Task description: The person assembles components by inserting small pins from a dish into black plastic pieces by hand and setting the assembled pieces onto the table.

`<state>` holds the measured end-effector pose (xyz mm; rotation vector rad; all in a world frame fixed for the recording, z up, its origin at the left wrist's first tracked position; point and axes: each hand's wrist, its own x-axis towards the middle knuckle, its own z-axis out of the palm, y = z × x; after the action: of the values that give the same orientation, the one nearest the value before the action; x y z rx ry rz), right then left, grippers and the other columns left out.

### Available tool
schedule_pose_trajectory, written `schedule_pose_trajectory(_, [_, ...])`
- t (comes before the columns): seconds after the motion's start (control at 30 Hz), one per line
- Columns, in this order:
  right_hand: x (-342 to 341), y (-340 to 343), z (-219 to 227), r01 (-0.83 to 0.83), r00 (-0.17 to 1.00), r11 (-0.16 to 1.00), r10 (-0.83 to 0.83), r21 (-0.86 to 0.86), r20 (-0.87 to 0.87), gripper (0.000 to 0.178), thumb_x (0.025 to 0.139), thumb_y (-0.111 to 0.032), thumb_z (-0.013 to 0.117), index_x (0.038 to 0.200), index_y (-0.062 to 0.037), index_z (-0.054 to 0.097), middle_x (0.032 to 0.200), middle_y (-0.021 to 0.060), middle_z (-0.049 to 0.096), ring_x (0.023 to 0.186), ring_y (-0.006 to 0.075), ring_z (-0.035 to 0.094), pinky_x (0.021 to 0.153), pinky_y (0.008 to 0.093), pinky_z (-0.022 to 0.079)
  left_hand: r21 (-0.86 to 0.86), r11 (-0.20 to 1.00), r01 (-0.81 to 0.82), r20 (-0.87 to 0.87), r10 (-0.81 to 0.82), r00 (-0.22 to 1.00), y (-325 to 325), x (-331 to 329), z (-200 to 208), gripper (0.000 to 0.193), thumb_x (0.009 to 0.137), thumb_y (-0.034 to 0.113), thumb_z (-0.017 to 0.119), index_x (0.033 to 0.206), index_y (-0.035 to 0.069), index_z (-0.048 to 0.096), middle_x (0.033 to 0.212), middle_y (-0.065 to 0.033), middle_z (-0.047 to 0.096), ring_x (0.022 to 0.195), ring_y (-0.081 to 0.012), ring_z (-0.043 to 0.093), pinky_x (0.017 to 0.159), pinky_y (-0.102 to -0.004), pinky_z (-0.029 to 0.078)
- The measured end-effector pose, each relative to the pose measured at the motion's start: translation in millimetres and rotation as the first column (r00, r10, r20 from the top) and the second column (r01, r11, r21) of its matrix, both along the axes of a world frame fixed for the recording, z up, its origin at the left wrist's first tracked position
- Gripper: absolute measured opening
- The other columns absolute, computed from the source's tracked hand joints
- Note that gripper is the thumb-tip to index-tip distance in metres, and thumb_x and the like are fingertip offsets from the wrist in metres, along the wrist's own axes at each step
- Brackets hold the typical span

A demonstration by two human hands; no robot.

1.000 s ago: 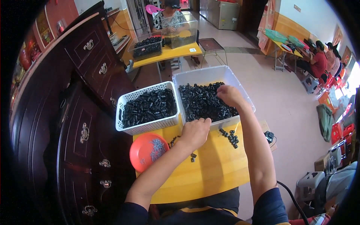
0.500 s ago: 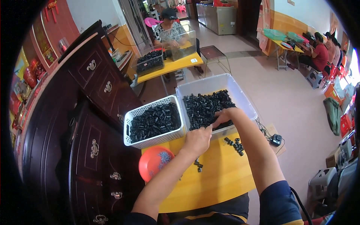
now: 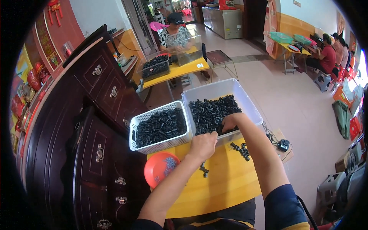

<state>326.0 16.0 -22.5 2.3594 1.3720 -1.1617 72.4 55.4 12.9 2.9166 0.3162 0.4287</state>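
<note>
My left hand [image 3: 204, 146] is closed with its fingers curled, just over the near edge of the clear plastic bin [image 3: 251, 102]. What it holds, if anything, is hidden. My right hand [image 3: 231, 121] reaches over the near right rim into that bin. Its fingers point down among the small black plastic parts [image 3: 212, 111], and the fingertips cannot be made out. To the left stands a white perforated basket [image 3: 161, 144] filled with similar black parts [image 3: 161, 126]. Nearer me, an orange-red bowl [image 3: 153, 170] holds small silvery pieces [image 3: 170, 165], partly behind my left forearm.
Loose black parts [image 3: 241, 151] lie on the yellow table [image 3: 218, 184], with others [image 3: 205, 170] near my left wrist. A dark wooden cabinet [image 3: 92, 130] borders the left side. A small black device [image 3: 283, 144] with cables sits at right. Across from me a person works at another yellow table [image 3: 176, 71].
My right hand has drawn away from my left hand and dipped lower into the black parts. My left hand stays near the bin's edge. The whole view has shifted slightly.
</note>
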Motion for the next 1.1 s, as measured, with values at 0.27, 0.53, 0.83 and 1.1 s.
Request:
schedule_pose_trajectory(0.27, [4, -21, 25, 0.369, 0.924, 0.842, -0.284, 0.394, -0.257, 0.058, 0.078, -0.044, 0.086, 0.124, -0.0125, 0.071, 0.098, 0.0068, 0.072, 0.082, 0.0207, 0.068, 0.064, 0.0361, 0.055, 0.001, 1.0, 0.024, -0.005, -0.024, 1.0, -3, 1, 5, 0.019, 0.094, 0.025, 0.069, 0.094, 0.008, 0.06, 0.085, -0.0146, 0.074, 0.078, -0.0372, 0.073, 0.067, -0.0514, 0.057])
schedule_pose_trajectory(0.53, [-1, -26, 55, 0.759, 0.6, 0.493, -0.275, 0.425, -0.751, 0.024, 0.096, -0.038, 0.072, 0.094, -0.0164, 0.063, 0.079, -0.0025, 0.064, 0.057, 0.0078, 0.055, 0.043, 0.0243, 0.035, 0.054, 0.992, 0.116, 0.383, -0.128, 0.915, -17, -27, 15, 0.041, 0.084, 0.01, 0.077, 0.123, 0.005, 0.064, 0.123, -0.0167, 0.066, 0.113, -0.0371, 0.065, 0.095, -0.046, 0.055])
schedule_pose_trajectory(0.83, [-62, -46, 108, 0.76, 0.572, 0.474, -0.161, 0.445, -0.805, 0.026, 0.099, -0.044, 0.067, 0.099, -0.0183, 0.064, 0.084, -0.0051, 0.063, 0.063, 0.0071, 0.055, 0.05, 0.0243, 0.037, -0.62, 0.757, 0.209, 0.427, 0.102, 0.898, -79, -109, -19, 0.043, 0.088, 0.003, 0.074, 0.129, 0.002, 0.064, 0.127, -0.0162, 0.067, 0.109, -0.0319, 0.069, 0.091, -0.0368, 0.057])
schedule_pose_trajectory(1.1, [-141, -96, 117, 0.811, 0.515, 0.373, -0.089, 0.451, -0.852, 0.021, 0.099, -0.037, 0.067, 0.097, -0.0158, 0.063, 0.087, -0.0035, 0.064, 0.066, 0.0075, 0.057, 0.049, 0.0235, 0.038, -0.557, 0.828, -0.072, 0.339, 0.305, 0.89, -106, -146, -83, 0.091, 0.082, 0.024, 0.086, 0.154, -0.003, 0.036, 0.154, -0.0295, 0.044, 0.145, -0.0452, 0.042, 0.12, -0.0518, 0.035])
